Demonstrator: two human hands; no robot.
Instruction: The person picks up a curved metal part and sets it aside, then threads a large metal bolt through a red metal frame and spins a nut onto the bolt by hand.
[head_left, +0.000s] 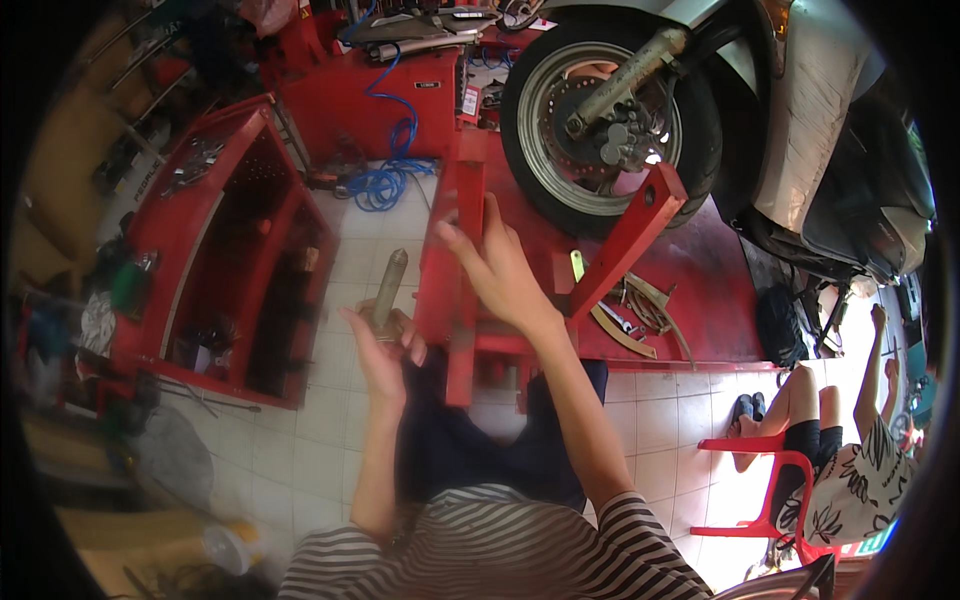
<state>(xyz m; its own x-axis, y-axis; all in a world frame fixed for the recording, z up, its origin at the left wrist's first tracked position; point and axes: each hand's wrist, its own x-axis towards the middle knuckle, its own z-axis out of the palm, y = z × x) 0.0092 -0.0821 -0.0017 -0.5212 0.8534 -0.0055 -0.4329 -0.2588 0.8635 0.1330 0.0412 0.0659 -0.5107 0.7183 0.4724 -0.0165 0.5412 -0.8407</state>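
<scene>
My left hand grips the lower end of a long grey metal shaft that stands nearly upright. To its right, my right hand is raised with fingers apart, right in front of the red post of a motorcycle lift, and holds nothing. Beyond it a motorcycle front wheel with a brake disc rests on the red lift platform, clamped by red angled arms. My lap is dark blue, and my shirt is striped.
A red tool cart with open shelves stands on the left. A blue coiled air hose lies on the white tiles. Loose metal parts lie on the platform. Another person sits on a red plastic chair at the lower right.
</scene>
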